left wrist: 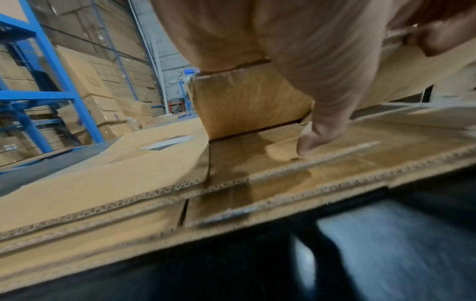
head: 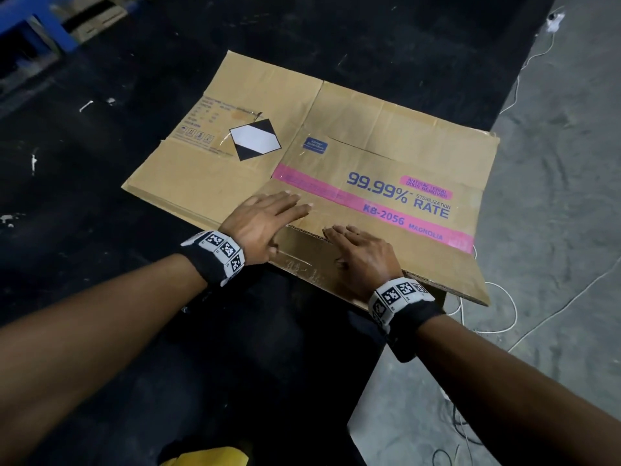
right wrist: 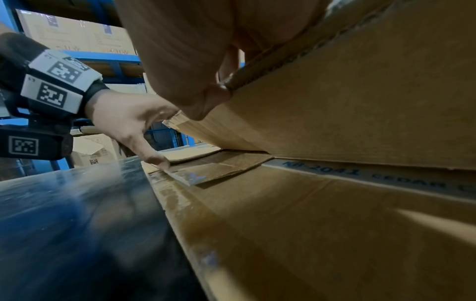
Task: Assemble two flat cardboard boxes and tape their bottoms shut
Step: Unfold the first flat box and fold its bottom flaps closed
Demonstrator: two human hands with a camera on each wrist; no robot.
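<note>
Flat cardboard boxes lie stacked on a dark floor mat [head: 100,230]. The top box [head: 386,153] carries a pink band and "99.99% RATE" print. Beneath it lies another flat box [head: 208,169] with a black-and-white diamond label. My left hand [head: 265,223] rests on the top box near its front edge with straight fingers, and its thumb [left wrist: 311,140] touches the layer below. My right hand [head: 359,253] grips the top box's near flap [head: 437,274], thumb [right wrist: 206,101] at the corrugated edge. In the right wrist view that flap [right wrist: 360,101] is raised off the box underneath [right wrist: 335,203].
Grey concrete floor [head: 571,196] with white cables [head: 504,297] borders the mat on the right. Blue racking [head: 50,25] stands at the far left, stacked with cartons [left wrist: 77,71]. A yellow object [head: 208,457] shows at the bottom edge.
</note>
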